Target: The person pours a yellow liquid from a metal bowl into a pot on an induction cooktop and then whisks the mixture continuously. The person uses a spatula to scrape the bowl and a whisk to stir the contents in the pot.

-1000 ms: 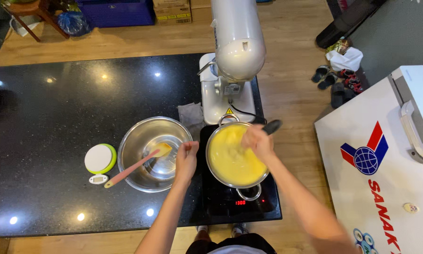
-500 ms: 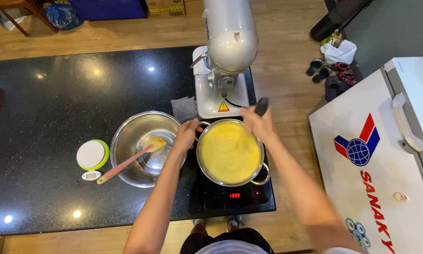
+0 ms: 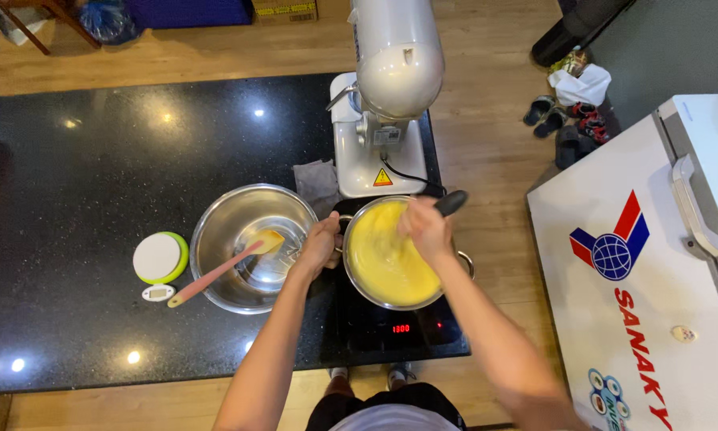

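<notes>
Now right hand fingers closed on black-handled whisk in pot of yellow batter, left hand fingers gripping pot handle, steel bowl beside on bench

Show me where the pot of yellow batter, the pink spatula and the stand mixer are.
pot of yellow batter [image 3: 387, 263], head view, on the batter's surface
pink spatula [image 3: 215, 275], head view, middle of handle
stand mixer [image 3: 395, 60], head view, on its head

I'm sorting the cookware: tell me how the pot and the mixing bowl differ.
The pot is full of yellow batter; the mixing bowl holds only a pink spatula. The pot sits on the induction cooktop, the bowl on the black counter. Both are round, shiny steel.
</notes>
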